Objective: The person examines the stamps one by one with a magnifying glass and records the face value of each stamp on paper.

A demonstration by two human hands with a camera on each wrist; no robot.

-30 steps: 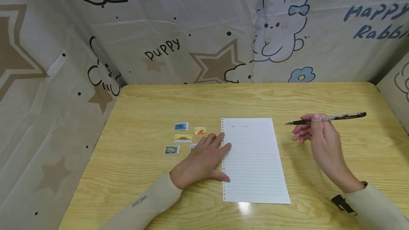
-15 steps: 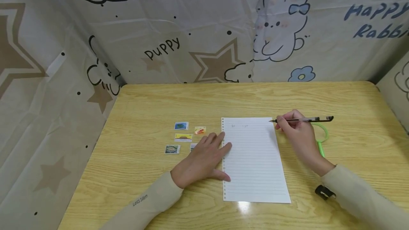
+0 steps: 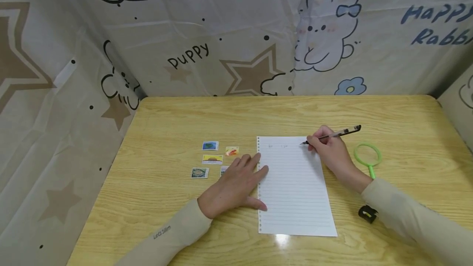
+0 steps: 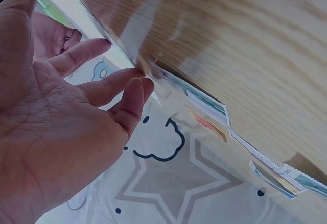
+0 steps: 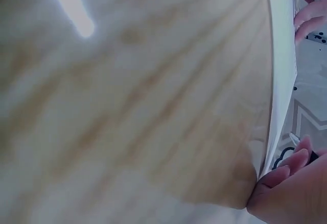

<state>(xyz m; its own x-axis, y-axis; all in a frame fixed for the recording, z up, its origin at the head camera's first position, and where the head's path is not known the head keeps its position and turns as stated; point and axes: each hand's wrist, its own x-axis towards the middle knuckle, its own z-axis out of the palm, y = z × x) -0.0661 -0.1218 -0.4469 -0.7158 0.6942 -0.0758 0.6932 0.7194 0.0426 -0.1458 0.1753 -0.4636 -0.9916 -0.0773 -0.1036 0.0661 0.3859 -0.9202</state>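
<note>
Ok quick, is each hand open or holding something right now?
Left hand: open, resting at the paper's left edge.
Right hand: closed, holding the pen.

The white lined paper (image 3: 290,192) lies flat, about midway between left and right edges of the tabletop (image 3: 166,122), with holes along its left side; the black and clear pen (image 3: 343,131) is held tilted, its tip at the paper's upper right part

Pen (image 3: 340,132) — in right grip (image 3: 334,155)
</note>
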